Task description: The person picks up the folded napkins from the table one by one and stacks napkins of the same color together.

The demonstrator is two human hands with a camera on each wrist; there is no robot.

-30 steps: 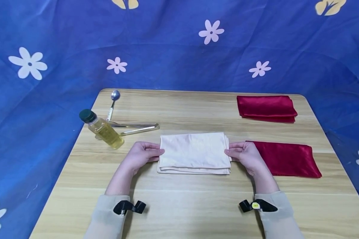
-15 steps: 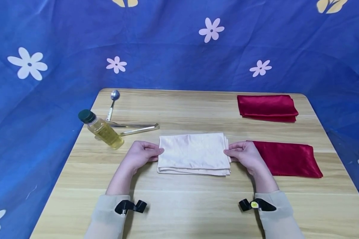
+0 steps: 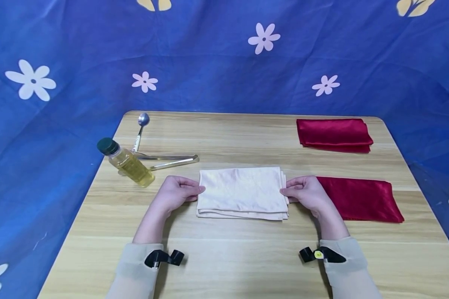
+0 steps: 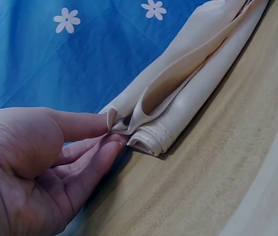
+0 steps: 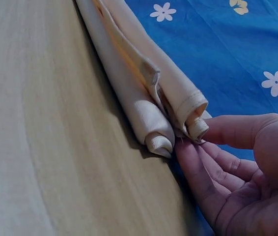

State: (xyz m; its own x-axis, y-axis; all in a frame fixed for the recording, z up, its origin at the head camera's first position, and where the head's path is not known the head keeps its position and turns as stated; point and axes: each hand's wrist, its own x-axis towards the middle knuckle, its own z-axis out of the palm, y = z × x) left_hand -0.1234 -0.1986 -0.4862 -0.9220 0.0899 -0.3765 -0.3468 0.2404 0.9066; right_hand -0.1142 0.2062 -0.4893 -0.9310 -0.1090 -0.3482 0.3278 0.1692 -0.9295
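Observation:
A cream cloth point(image 3: 243, 191), folded into a layered rectangle, lies in the middle of the table in the head view. My left hand point(image 3: 178, 193) pinches its left edge between thumb and fingers. On the opposite side my right hand point(image 3: 307, 193) pinches the right edge. Close up in the left wrist view, the left fingers point(image 4: 85, 127) grip the corner of the upper layers, with the rolled folds of the cloth point(image 4: 188, 73) showing beside them. The right wrist view has the right fingers point(image 5: 193, 162) at the end of the folded layers point(image 5: 149, 118).
A folded dark red cloth point(image 3: 363, 199) lies just beyond my right hand, another red cloth point(image 3: 333, 135) behind it. At the left are a green-capped bottle point(image 3: 132, 166) of yellow liquid, metal tongs point(image 3: 176, 162) and a spoon point(image 3: 143, 120). A blue flowered curtain point(image 3: 209, 74) hangs behind the table.
Almost nothing differs: both hands keep their pinch on the cream cloth's side edges, and the cloth stays in place apart from a very slight shift left.

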